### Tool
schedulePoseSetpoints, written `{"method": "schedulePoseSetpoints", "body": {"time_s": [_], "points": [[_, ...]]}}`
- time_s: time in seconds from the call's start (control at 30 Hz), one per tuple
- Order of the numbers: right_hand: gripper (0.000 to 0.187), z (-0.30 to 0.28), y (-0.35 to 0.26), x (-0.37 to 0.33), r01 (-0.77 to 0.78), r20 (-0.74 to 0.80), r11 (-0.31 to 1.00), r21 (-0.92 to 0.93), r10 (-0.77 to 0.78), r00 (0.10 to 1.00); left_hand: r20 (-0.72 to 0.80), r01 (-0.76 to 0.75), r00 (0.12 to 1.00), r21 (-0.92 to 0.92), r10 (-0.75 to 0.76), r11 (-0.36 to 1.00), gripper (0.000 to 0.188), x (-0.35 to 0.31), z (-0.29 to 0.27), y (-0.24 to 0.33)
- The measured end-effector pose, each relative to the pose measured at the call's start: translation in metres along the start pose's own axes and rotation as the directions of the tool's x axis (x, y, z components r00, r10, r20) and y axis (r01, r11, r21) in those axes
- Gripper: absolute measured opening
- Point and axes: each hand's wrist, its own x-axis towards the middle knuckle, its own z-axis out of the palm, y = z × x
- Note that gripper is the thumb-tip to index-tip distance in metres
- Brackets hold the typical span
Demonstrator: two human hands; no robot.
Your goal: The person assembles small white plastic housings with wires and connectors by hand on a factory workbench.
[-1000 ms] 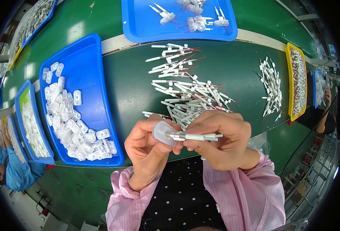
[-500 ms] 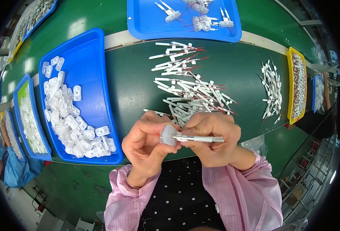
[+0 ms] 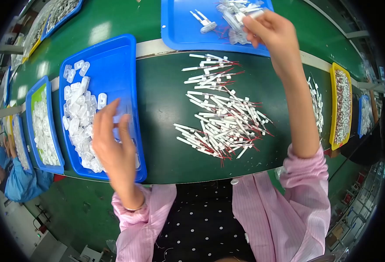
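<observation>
My left hand (image 3: 114, 146) hovers over the near end of a blue tray (image 3: 127, 65) at the left, its fingers spread and somewhat blurred. Beneath it lies a heap of clear plastic housings (image 3: 81, 113); nothing shows in the fingers. Stretched forward, my right hand (image 3: 277, 37) is over the far blue tray (image 3: 172, 32), thumb and fingers closed round a part with a white sleeve (image 3: 256, 14). Most of that part is hidden by the fingers. Beside it, clear housings with white-sleeved leads (image 3: 236, 19) lie piled, and a single assembly (image 3: 204, 22) rests apart to their left.
White-sleeved pieces with red wires (image 3: 223, 118) are spread across the green table (image 3: 157, 109). More white pieces (image 3: 316, 102) lie partly behind my right forearm. A yellow tray (image 3: 335, 131) stands right, and another blue tray (image 3: 55, 139) left. A person in blue (image 3: 24, 179) sits far left.
My hands have parted from the housing and sleeved leads they held together in front of me. The left has moved left over the housings; the right has reached forward to the far tray.
</observation>
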Motion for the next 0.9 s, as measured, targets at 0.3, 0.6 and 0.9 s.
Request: {"method": "schedulePoseSetpoints", "body": {"time_s": [0.3, 0.6, 0.9], "points": [[0.027, -0.023, 0.024, 0.02, -0.217, -0.063, 0.969, -0.12, 0.211, 0.975, 0.155, -0.176, 0.982, 0.554, 0.107, 0.814, 0.026, 0.034, 0.008, -0.05], [0.009, -0.164, 0.067, -0.083, -0.393, -0.382, 0.212, -0.895, 0.092, 0.92, 0.015, 0.043, 0.999, -0.365, -0.04, 0.93, 0.026, 0.011, -0.013, -0.03], [0.013, -0.196, 0.087, -0.088, -0.31, -0.306, 0.008, -0.951, 0.151, 0.94, 0.383, 0.389, 0.921, -0.903, 0.067, -0.183, 0.039, -0.025, 0.005, 0.036]]}}
